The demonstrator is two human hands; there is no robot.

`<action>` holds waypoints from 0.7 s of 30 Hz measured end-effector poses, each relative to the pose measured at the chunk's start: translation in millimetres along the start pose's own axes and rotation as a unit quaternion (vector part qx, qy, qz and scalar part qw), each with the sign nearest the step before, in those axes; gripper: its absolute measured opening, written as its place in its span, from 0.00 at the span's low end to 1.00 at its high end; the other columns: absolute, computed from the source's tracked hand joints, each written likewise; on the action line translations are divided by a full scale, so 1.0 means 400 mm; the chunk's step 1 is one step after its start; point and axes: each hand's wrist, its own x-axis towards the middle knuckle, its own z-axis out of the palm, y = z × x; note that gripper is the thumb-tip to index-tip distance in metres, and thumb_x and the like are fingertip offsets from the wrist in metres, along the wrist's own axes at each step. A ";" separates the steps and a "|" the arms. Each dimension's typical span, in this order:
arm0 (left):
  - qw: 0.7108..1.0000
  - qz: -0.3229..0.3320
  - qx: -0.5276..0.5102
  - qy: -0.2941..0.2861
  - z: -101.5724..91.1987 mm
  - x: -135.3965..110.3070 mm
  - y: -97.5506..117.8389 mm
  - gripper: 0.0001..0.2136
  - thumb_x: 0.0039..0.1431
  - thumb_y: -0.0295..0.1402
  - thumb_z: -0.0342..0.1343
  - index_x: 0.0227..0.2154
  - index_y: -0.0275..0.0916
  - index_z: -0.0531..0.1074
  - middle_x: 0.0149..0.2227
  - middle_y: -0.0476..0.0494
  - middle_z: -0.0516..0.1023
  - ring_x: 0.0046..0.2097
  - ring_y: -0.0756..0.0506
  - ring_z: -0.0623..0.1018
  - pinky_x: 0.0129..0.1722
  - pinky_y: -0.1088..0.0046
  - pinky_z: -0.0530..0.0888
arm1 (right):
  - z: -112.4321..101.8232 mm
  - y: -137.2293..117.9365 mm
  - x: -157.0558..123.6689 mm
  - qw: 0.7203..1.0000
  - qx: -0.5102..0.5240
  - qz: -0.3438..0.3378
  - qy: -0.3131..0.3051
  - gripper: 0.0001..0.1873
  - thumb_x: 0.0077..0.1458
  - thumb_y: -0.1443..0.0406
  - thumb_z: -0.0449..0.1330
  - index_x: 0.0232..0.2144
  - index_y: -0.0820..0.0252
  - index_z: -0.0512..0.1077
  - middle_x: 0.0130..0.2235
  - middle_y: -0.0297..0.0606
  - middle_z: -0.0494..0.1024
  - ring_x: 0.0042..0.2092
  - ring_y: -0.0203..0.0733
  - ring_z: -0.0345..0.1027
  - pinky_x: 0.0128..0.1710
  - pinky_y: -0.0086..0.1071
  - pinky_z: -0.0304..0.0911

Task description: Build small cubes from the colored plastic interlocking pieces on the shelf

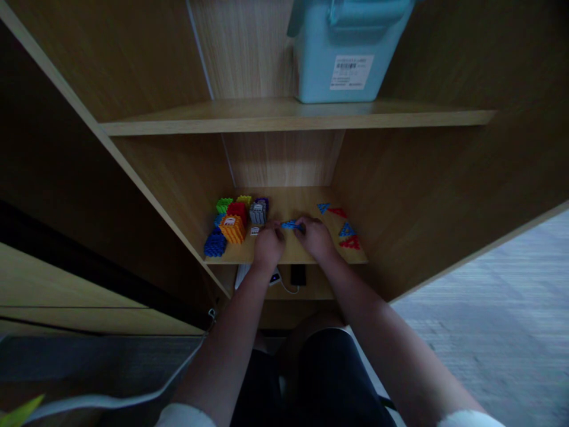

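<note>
Starting at the left of the shelf [288, 204], a cluster of built cubes [235, 222] (green, yellow, red, grey, orange and blue) is seen standing close together, so a good part of the building is judged done. Just right of them the left hand [268, 246] is curled, its fingers pinched on the left end of a flat blue piece [290, 225], which is held low over the shelf between the two hands. Its right end is pinched by the right hand [315, 236], likewise curled. Further right, four loose triangles [345, 230], blue and red, are found lying flat near the shelf's right wall, so more assembling is judged to be left. Much is lost in the dim light: the fingertips are hidden behind the knuckles, the blue piece's shape cannot be told, and whether it touches the shelf is unclear. Below, a black object [297, 274] is barely made out, and the bin [344, 53] on the upper shelf is cut off at the top.
</note>
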 end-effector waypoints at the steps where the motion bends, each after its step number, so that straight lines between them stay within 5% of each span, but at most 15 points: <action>1: 1.000 -0.004 -0.001 0.003 -0.002 -0.001 0.002 0.12 0.69 0.24 0.51 0.48 0.39 0.77 0.48 0.35 0.86 0.51 0.39 0.85 0.55 0.62 0.80 | 0.000 -0.001 0.000 1.000 0.002 0.002 0.000 0.06 0.62 0.68 0.64 0.41 0.54 0.80 0.42 0.40 0.85 0.44 0.49 0.78 0.50 0.41 0.72; 21: 1.000 -0.005 -0.012 -0.011 -0.008 -0.004 0.005 0.12 0.64 0.21 0.54 0.46 0.41 0.75 0.47 0.39 0.86 0.48 0.41 0.85 0.51 0.65 0.79 | -0.001 -0.003 0.003 1.000 0.010 0.005 -0.002 0.07 0.62 0.68 0.64 0.42 0.55 0.79 0.44 0.41 0.85 0.46 0.50 0.78 0.52 0.41 0.71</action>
